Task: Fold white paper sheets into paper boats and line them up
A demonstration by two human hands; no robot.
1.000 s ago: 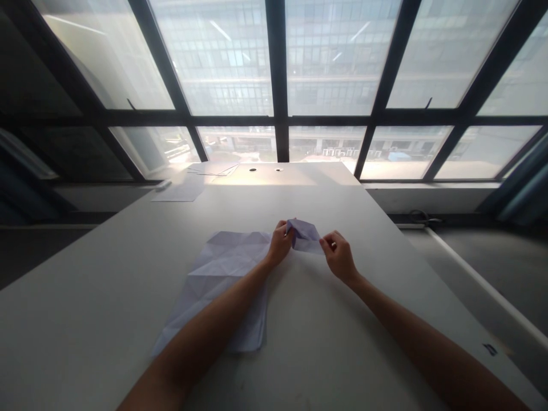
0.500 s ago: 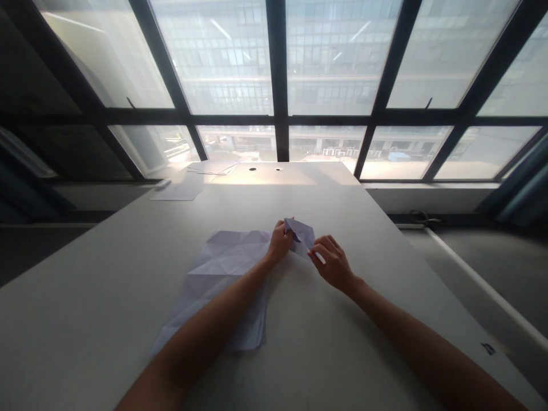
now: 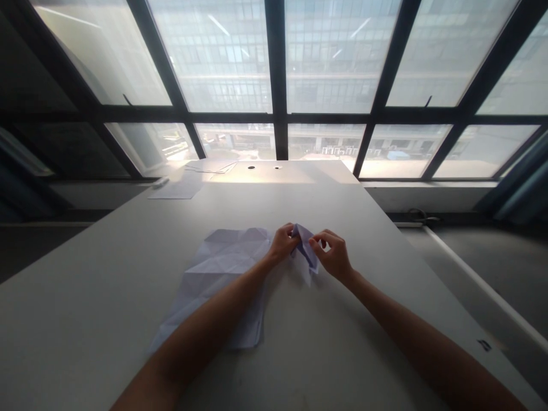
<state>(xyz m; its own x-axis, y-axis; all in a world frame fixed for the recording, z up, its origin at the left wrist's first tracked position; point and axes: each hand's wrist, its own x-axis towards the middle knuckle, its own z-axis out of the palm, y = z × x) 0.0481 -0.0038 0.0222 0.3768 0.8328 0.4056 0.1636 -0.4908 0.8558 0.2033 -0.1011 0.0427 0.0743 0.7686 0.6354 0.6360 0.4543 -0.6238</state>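
A folded piece of white paper [image 3: 306, 251], its creased flaps partly spread, is held between my hands above the table. My left hand [image 3: 283, 242] is closed on its left side, with the fingers partly behind the paper. On the other side my right hand [image 3: 333, 251] pinches the paper's upper right edge between thumb and fingers. Under and beside my left forearm lies a creased, flattened sheet of paper [image 3: 226, 260], partly covered by the arm.
The white table [image 3: 342, 348] stretches toward large framed windows. At its far left lie flat paper sheets [image 3: 177, 188] and a small white object [image 3: 161, 183]. Two cable holes [image 3: 252, 168] sit near the far edge. A small dark mark [image 3: 484, 345] shows at the right edge.
The folded paper has turned so that a flap now hangs down toward me. My right hand has shifted its hold from the lower corner to the upper right edge.
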